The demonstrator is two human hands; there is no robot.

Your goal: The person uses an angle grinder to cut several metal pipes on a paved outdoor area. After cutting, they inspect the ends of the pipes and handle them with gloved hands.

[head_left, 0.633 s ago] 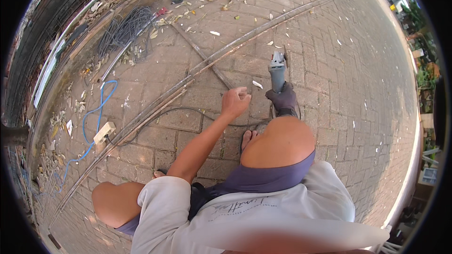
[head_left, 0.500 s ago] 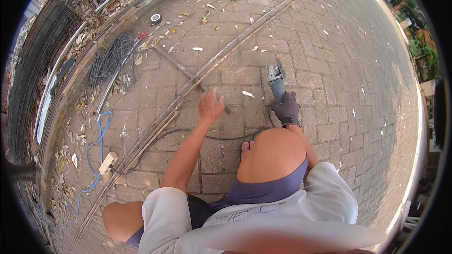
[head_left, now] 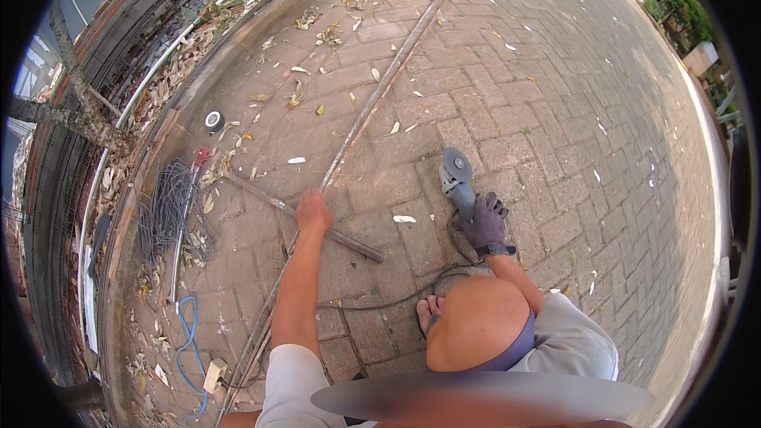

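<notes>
1. The angle grinder (head_left: pixel 463 192), grey with its disc (head_left: pixel 456 163) at the 11 o'clock end, is at the brick paving right of the centre, towards 3 o'clock; the disc's round face shows to the camera.
2. The right hand (head_left: pixel 486 223), in a dark glove, is against the grinder's rear at 5 o'clock. Its visible fingers are bent and slightly spread; I cannot tell whether the palm or thumb grips the body.
3. A dark cable (head_left: pixel 380 306) loops beside the glove and runs across the bricks towards 8 o'clock.
4. The left hand (head_left: pixel 315 212), bare, is at about 9 o'clock from the grinder and well apart from it. It is bunched over the spot where two metal lengths cross; its fingertips are hidden, so I cannot tell what they pinch.
5. The long bar (head_left: pixel 368 111) runs from 1 o'clock down to 7 o'clock, passing at that hand.
6. The short pipe (head_left: pixel 354 244) crosses it, lying from 10 o'clock to 4 o'clock.
7. The person's bent knee (head_left: pixel 479 321) and foot (head_left: pixel 429 311) are near 6 o'clock from the grinder.
8. Seen from the left hand, a wire bundle (head_left: pixel 162 210) lies at 9 o'clock, a black-and-white roll (head_left: pixel 214 121) between 10 and 11, and a cream socket block (head_left: pixel 215 375) at 7, beside a blue cord (head_left: pixel 187 341).
</notes>
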